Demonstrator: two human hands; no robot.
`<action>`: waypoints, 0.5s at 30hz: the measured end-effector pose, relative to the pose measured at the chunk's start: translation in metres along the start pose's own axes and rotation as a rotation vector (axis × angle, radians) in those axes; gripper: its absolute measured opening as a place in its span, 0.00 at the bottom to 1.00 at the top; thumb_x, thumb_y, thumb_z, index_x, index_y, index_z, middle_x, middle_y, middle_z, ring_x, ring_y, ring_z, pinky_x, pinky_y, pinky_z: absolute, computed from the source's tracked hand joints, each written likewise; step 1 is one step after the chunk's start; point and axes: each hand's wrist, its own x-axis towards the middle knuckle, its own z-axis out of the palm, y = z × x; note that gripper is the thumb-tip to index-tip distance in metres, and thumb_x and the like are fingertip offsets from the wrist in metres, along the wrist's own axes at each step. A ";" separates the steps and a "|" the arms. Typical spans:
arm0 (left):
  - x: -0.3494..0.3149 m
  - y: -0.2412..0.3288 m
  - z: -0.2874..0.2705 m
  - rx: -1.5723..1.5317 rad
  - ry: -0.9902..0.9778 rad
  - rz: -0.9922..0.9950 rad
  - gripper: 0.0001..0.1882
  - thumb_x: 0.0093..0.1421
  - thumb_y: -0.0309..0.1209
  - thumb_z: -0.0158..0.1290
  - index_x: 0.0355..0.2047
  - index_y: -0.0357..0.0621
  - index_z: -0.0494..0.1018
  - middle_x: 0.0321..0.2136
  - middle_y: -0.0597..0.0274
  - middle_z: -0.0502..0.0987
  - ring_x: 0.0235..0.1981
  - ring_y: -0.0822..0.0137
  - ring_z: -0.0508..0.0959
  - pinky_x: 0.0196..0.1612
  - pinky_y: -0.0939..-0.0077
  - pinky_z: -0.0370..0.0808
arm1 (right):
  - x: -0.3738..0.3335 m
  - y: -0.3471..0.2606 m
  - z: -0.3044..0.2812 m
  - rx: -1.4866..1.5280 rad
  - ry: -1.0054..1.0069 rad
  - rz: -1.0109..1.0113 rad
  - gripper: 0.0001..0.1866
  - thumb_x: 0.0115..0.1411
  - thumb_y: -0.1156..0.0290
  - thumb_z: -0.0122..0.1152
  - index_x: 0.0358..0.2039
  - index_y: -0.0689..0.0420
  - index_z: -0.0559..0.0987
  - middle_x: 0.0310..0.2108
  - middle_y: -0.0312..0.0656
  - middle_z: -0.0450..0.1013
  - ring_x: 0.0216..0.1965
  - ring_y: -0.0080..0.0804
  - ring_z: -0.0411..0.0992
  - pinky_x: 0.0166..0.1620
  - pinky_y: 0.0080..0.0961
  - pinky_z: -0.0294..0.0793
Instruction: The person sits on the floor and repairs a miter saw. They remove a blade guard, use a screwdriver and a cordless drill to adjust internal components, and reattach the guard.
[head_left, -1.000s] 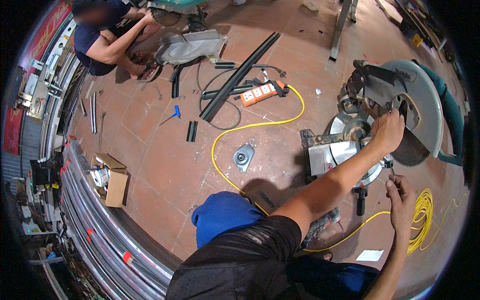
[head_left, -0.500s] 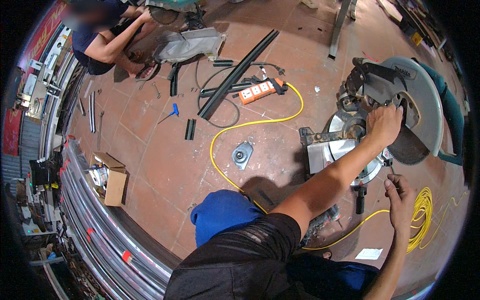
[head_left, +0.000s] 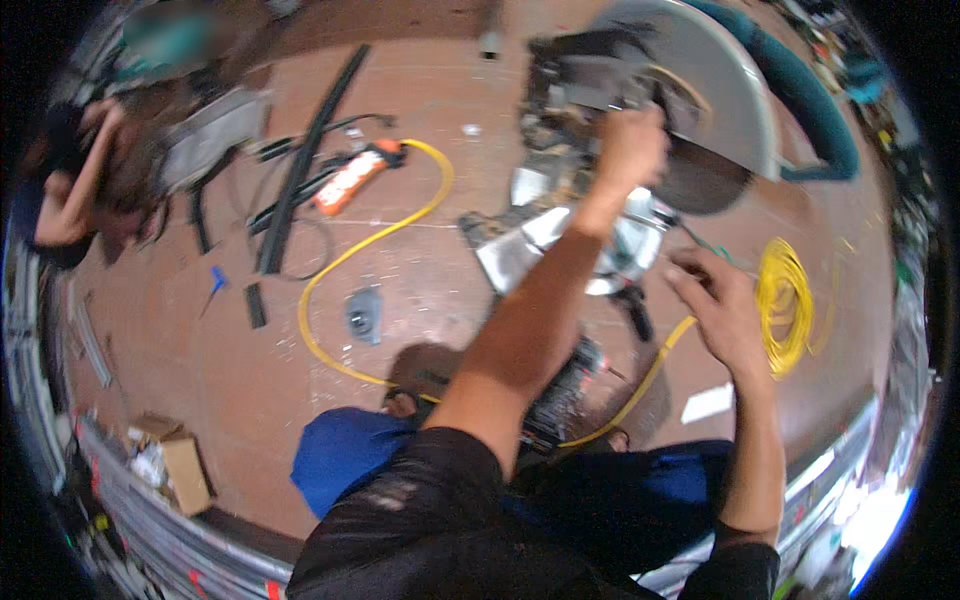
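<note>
A miter saw with a grey blade guard and teal body stands on the floor in front of me, its round toothed blade showing below the guard. My left hand reaches across to the blade's hub, fingers curled in against the parts there; motion blur hides what they grip. Lower and to the right, my right hand hangs beside the saw's base. Its fingers are half bent, the thumb apart from them, with nothing visible between. A dark handle juts from the base toward me.
A yellow cable runs from an orange power strip past my legs; its coil lies right. Metal profiles, a grey bracket, a blue-handled tool and an open carton are leftward. Another person crouches far left.
The view has swung right, so the scene sits further left and is blurred. My left hand stays at the blade's hub. My right hand's thumb and fingers have moved apart.
</note>
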 end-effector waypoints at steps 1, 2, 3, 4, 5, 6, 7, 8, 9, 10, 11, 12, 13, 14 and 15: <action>-0.001 -0.001 0.002 0.264 0.166 0.168 0.25 0.71 0.43 0.46 0.33 0.32 0.81 0.25 0.34 0.81 0.37 0.36 0.85 0.47 0.43 0.77 | 0.000 0.000 -0.002 -0.022 0.001 -0.018 0.19 0.69 0.61 0.66 0.50 0.65 0.83 0.41 0.47 0.82 0.40 0.31 0.78 0.47 0.29 0.77; 0.001 -0.001 0.000 0.498 0.209 0.262 0.28 0.73 0.47 0.43 0.34 0.32 0.81 0.30 0.32 0.82 0.40 0.31 0.83 0.49 0.39 0.75 | 0.000 0.000 -0.003 -0.013 -0.014 -0.081 0.19 0.68 0.60 0.67 0.50 0.64 0.83 0.41 0.47 0.82 0.40 0.31 0.78 0.47 0.29 0.77; -0.005 -0.001 0.005 0.443 0.371 0.207 0.28 0.73 0.47 0.42 0.34 0.33 0.81 0.34 0.32 0.83 0.42 0.30 0.82 0.50 0.39 0.75 | -0.002 -0.002 -0.004 -0.045 -0.008 -0.013 0.19 0.68 0.60 0.67 0.50 0.64 0.83 0.41 0.47 0.82 0.40 0.31 0.78 0.46 0.30 0.77; -0.006 0.000 0.008 0.442 0.316 0.227 0.29 0.73 0.48 0.42 0.34 0.33 0.81 0.34 0.33 0.83 0.41 0.31 0.82 0.49 0.40 0.74 | -0.002 -0.002 -0.005 -0.044 -0.004 0.012 0.19 0.68 0.60 0.67 0.49 0.64 0.83 0.40 0.47 0.82 0.39 0.31 0.78 0.46 0.30 0.77; -0.009 0.002 0.007 0.451 0.328 0.244 0.29 0.73 0.48 0.42 0.34 0.33 0.80 0.33 0.34 0.83 0.40 0.32 0.82 0.49 0.40 0.74 | -0.005 -0.006 -0.005 -0.028 0.006 0.003 0.20 0.68 0.59 0.67 0.49 0.64 0.83 0.39 0.47 0.82 0.39 0.32 0.78 0.46 0.30 0.77; -0.011 0.003 0.009 0.487 0.292 0.224 0.29 0.74 0.48 0.41 0.34 0.32 0.80 0.33 0.35 0.83 0.40 0.33 0.83 0.48 0.41 0.74 | -0.005 -0.007 -0.004 -0.026 0.020 0.020 0.19 0.67 0.59 0.68 0.48 0.62 0.84 0.38 0.49 0.82 0.37 0.36 0.79 0.44 0.33 0.77; -0.011 0.006 0.005 0.437 0.267 0.235 0.28 0.73 0.47 0.43 0.34 0.32 0.79 0.33 0.36 0.83 0.39 0.31 0.82 0.48 0.42 0.75 | -0.006 -0.009 -0.004 -0.008 0.040 0.000 0.19 0.66 0.58 0.69 0.47 0.61 0.84 0.36 0.51 0.82 0.35 0.41 0.80 0.42 0.36 0.78; -0.012 0.007 0.003 0.258 0.210 0.099 0.27 0.73 0.46 0.43 0.34 0.33 0.79 0.33 0.36 0.83 0.39 0.31 0.82 0.48 0.42 0.74 | -0.006 -0.010 -0.003 0.002 0.052 -0.007 0.18 0.64 0.57 0.69 0.46 0.59 0.85 0.35 0.53 0.82 0.32 0.45 0.81 0.40 0.39 0.78; -0.013 0.008 0.001 0.083 0.112 -0.057 0.26 0.73 0.46 0.44 0.33 0.33 0.80 0.33 0.36 0.83 0.39 0.31 0.81 0.48 0.42 0.74 | -0.006 -0.010 -0.003 0.002 0.059 -0.015 0.18 0.64 0.57 0.69 0.45 0.59 0.85 0.35 0.53 0.82 0.33 0.45 0.81 0.40 0.39 0.78; -0.014 0.008 0.001 -0.116 0.059 -0.151 0.26 0.73 0.45 0.44 0.33 0.34 0.80 0.33 0.36 0.83 0.39 0.30 0.81 0.48 0.42 0.74 | -0.007 -0.009 -0.003 0.000 0.059 -0.009 0.18 0.64 0.57 0.69 0.45 0.59 0.85 0.34 0.53 0.82 0.33 0.45 0.81 0.40 0.40 0.78; -0.015 0.008 0.001 0.263 0.258 0.238 0.24 0.73 0.44 0.46 0.34 0.34 0.79 0.29 0.37 0.82 0.38 0.31 0.81 0.48 0.42 0.74 | -0.007 -0.008 -0.003 -0.003 0.055 0.008 0.18 0.64 0.57 0.69 0.45 0.59 0.85 0.34 0.53 0.82 0.33 0.45 0.81 0.40 0.40 0.78; -0.015 0.008 0.002 0.320 0.251 0.293 0.24 0.73 0.44 0.46 0.34 0.33 0.78 0.28 0.37 0.81 0.37 0.31 0.81 0.48 0.43 0.74 | -0.006 -0.007 -0.003 -0.019 0.061 -0.019 0.18 0.64 0.57 0.69 0.45 0.59 0.85 0.34 0.53 0.82 0.33 0.46 0.81 0.40 0.40 0.77; -0.014 0.008 0.002 0.378 0.310 0.312 0.24 0.73 0.45 0.47 0.34 0.33 0.78 0.26 0.37 0.81 0.37 0.31 0.81 0.48 0.43 0.74 | -0.006 -0.006 -0.003 -0.033 0.066 -0.033 0.18 0.64 0.57 0.69 0.45 0.59 0.85 0.33 0.53 0.82 0.33 0.46 0.81 0.40 0.40 0.77; -0.015 0.007 0.004 0.458 0.320 0.280 0.24 0.72 0.45 0.47 0.35 0.33 0.77 0.25 0.37 0.80 0.36 0.30 0.81 0.48 0.44 0.74 | -0.006 -0.005 -0.003 -0.045 0.070 -0.041 0.18 0.64 0.57 0.69 0.45 0.59 0.85 0.33 0.52 0.82 0.33 0.46 0.81 0.40 0.40 0.77; -0.012 0.007 0.005 0.479 0.298 0.256 0.23 0.72 0.45 0.50 0.35 0.33 0.76 0.24 0.42 0.81 0.33 0.40 0.82 0.44 0.49 0.76 | -0.007 -0.004 -0.002 -0.036 0.069 -0.042 0.18 0.65 0.57 0.69 0.45 0.59 0.85 0.33 0.52 0.81 0.33 0.46 0.80 0.40 0.40 0.77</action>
